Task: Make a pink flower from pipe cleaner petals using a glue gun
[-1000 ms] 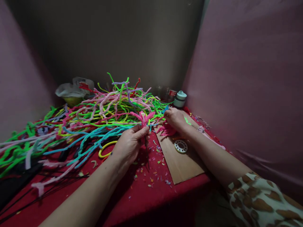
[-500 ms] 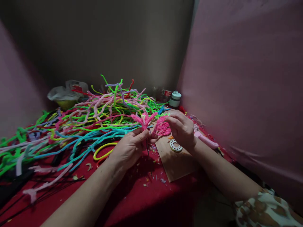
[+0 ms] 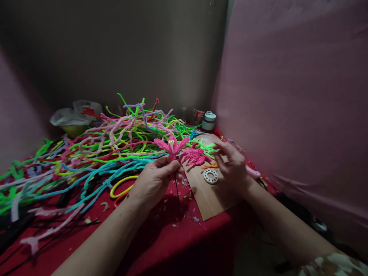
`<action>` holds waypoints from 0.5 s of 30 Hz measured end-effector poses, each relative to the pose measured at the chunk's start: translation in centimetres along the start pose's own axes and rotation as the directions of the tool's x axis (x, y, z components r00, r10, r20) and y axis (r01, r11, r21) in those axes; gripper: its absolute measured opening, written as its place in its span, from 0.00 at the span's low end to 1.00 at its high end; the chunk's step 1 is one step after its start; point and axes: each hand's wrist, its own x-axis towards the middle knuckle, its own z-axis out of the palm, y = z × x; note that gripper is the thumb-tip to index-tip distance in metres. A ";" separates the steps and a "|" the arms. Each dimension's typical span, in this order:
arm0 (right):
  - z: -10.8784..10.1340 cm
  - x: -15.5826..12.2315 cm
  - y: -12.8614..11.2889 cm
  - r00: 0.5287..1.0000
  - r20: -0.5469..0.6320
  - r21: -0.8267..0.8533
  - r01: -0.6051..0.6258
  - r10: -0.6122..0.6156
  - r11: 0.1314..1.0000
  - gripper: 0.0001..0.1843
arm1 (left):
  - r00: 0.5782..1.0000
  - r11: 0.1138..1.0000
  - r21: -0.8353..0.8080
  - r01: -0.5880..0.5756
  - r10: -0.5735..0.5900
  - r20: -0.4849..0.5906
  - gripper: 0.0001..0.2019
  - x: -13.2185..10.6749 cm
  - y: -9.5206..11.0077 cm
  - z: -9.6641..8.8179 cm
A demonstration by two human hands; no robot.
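Observation:
My left hand (image 3: 156,178) pinches a pink pipe-cleaner flower (image 3: 171,147) just below its petals. The flower is upright, with a pale yellow centre, and its thin dark stem (image 3: 177,188) hangs down below my fingers. My right hand (image 3: 232,164) hovers over the cardboard, fingers bent and apart, with nothing visible in them. Close to its fingertips lie bright green pipe-cleaner pieces (image 3: 207,146). Between my hands rests a pile of pink pipe-cleaner petals (image 3: 193,156).
A ring-shaped disc with holes (image 3: 211,176) and an orange piece (image 3: 210,165) lie on the cardboard (image 3: 211,201). Many coloured pipe cleaners (image 3: 123,130) are heaped at the left and back. Behind stand a pale lidded jar (image 3: 209,120) and a bag-lined bowl (image 3: 71,122).
My right hand has moved away from the pink petals toward the right, uncovering the green pieces. My left hand still holds the flower, and the view has shifted slightly.

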 end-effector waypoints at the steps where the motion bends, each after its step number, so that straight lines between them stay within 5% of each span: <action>1: -0.8 -0.5 1.3 0.997 0.025 -0.113 -0.065 0.068 0.991 0.16 | 1.000 1.000 -0.005 -0.013 0.012 -0.010 0.06 0.0 0.1 0.0; 3: -2.3 -1.5 4.0 0.959 0.152 -0.381 -0.166 0.239 0.910 0.19 | 0.999 0.999 -0.020 -0.041 0.041 -0.019 0.06 0.1 0.1 0.0; 5: -3.4 -2.4 6.0 0.869 0.237 -0.576 -0.235 0.435 0.783 0.20 | 0.997 0.997 -0.034 -0.075 0.074 -0.014 0.05 0.1 0.1 -0.1; 8: -3.9 -3.5 7.1 0.768 0.386 -0.614 -0.200 0.511 0.764 0.17 | 0.994 0.993 -0.051 -0.106 0.106 -0.003 0.05 0.2 -0.1 -0.3; 15: -3.4 -4.8 7.6 0.812 0.396 -0.570 -0.149 0.429 0.808 0.12 | 0.990 0.990 -0.050 -0.128 0.125 -0.060 0.05 0.5 0.2 -0.7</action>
